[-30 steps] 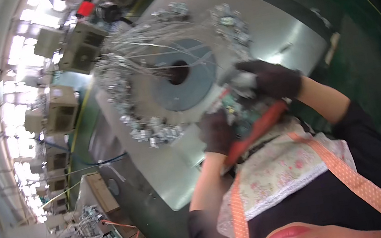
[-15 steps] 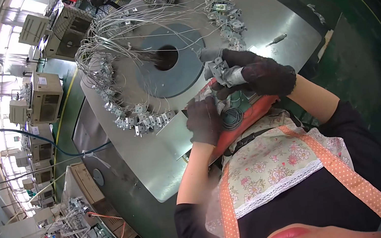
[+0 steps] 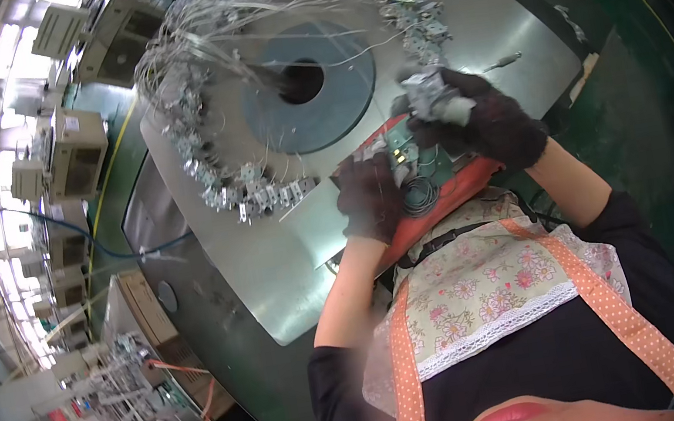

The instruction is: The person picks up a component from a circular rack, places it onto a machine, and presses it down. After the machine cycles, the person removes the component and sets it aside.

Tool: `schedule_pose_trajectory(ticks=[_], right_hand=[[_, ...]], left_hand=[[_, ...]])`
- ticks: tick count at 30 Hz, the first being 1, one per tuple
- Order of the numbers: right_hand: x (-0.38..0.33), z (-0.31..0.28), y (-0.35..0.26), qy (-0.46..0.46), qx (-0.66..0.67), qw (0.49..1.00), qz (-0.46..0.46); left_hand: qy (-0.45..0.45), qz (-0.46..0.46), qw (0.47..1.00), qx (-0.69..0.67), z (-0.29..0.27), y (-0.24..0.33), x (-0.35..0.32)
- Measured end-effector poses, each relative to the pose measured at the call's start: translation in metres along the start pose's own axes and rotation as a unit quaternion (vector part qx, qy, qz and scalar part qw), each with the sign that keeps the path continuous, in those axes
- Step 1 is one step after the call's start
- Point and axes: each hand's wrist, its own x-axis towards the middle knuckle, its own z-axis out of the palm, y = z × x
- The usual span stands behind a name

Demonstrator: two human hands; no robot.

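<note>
My right hand (image 3: 499, 123), in a dark glove with a pale grey covering on a finger, is closed round a small silvery metal bracket (image 3: 426, 91). It holds the bracket raised over the right end of a red-edged work block (image 3: 414, 238). My left hand (image 3: 370, 196), also gloved, rests at the block's left side with its fingers curled in. What its fingertips hold, if anything, is hidden. Between the hands lie a small green part (image 3: 401, 152) and a coil of thin grey wire (image 3: 420, 195).
The metal table (image 3: 280, 294) carries a blue-grey disc (image 3: 275, 128) with a dark central hole. Thin pale wires (image 3: 217, 35) fan out to metal brackets (image 3: 210, 186) along the left and more brackets (image 3: 417, 21) at the far right. A slim tool (image 3: 503, 61) lies beyond my right hand.
My right hand has moved right, lifting the bracket away from the left hand. The green part and wire coil between the hands show more openly. The view has shifted slightly.
</note>
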Motion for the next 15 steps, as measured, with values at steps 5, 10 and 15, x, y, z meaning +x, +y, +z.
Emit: schedule_pose_trajectory(ticks=[5,10,15], right_hand=[[-0.003,-0.009,0.008,-0.023,0.202,0.977,-0.061],[0.016,-0.010,0.029,-0.063,-0.248,0.963,-0.086],[0.035,0.009,0.052,-0.154,-0.674,0.672,-0.266]], left_hand=[[0.037,-0.041,0.996,-0.075,-0.013,0.006,0.003],[-0.049,-0.174,0.951,-0.251,-0.034,-0.019,0.029],[-0.181,-0.180,0.943,-0.212,-0.059,-0.091,0.057]])
